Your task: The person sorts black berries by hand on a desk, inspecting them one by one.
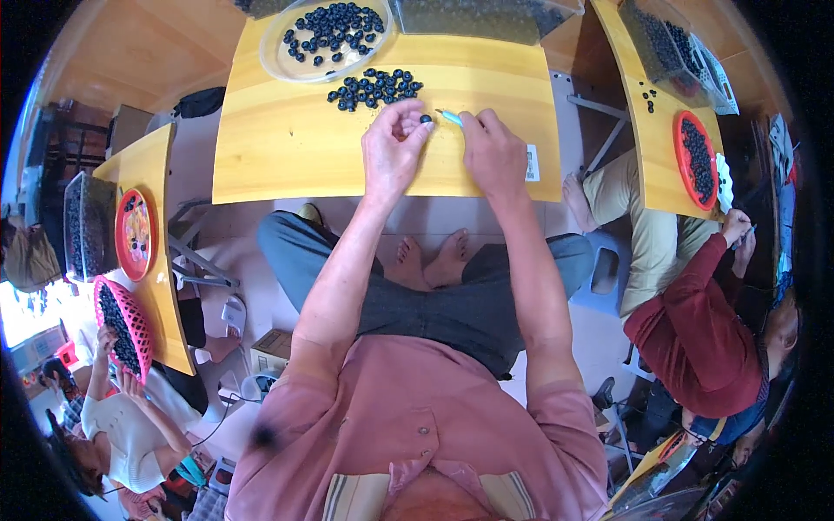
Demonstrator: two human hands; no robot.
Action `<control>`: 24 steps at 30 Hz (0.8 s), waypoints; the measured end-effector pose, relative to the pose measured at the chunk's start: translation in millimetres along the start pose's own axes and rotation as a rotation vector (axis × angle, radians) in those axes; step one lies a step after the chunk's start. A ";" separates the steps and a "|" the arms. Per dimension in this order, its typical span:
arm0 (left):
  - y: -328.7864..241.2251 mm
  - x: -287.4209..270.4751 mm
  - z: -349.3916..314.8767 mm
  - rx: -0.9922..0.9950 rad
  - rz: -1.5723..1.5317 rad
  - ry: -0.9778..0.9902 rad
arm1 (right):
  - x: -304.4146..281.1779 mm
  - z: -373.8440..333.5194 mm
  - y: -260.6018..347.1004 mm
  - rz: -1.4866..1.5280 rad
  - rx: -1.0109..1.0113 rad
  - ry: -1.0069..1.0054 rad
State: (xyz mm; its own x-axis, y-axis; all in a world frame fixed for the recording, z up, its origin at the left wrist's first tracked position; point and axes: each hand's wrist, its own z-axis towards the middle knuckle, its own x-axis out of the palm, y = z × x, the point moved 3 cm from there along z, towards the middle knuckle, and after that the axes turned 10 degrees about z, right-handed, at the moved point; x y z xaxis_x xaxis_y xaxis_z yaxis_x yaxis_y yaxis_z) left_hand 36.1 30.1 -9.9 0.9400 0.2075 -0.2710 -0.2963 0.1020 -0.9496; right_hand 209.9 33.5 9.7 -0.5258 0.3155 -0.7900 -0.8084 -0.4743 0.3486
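My left hand [391, 152] holds a small round black piece [426, 119] pinched between thumb and fingertips, above the wooden table [287, 143]. To its right, my right hand [493, 156] is closed around a slim turquoise pen-like tool [453, 118]. The tool's thin tip points left at the piece, and a small gap seems to lie between them. Just beyond my left hand is a loose pile of similar black pieces [373, 89]. Behind that pile stands a clear round tub [268, 54] with many more inside.
A transparent bin [469, 22] stands along the table's far edge, and a white label [532, 163] is stuck near the right edge. Co-workers sit at side tables, with a red tray [714, 178] on the right and a pink basket [143, 326] on the left.
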 end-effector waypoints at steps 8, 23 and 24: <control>-17.1 -9.7 6.7 0.186 0.108 -0.013 | 0.3 -6.5 -6.2 -0.023 0.020 -0.015; -2.4 -81.8 35.0 0.208 0.799 -0.109 | 1.4 -4.1 -5.1 0.021 0.025 -0.032; 1.1 -80.2 30.3 0.202 0.805 -0.137 | 0.4 -3.1 -4.6 0.024 0.016 -0.039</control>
State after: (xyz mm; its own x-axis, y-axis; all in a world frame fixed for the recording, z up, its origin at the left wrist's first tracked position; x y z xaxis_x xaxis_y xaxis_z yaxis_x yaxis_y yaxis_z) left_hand -44.7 43.1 15.6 0.4038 0.4063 -0.8197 -0.9043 0.0419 -0.4247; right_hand 214.3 33.3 6.2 -0.5545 0.3360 -0.7613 -0.7995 -0.4689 0.3754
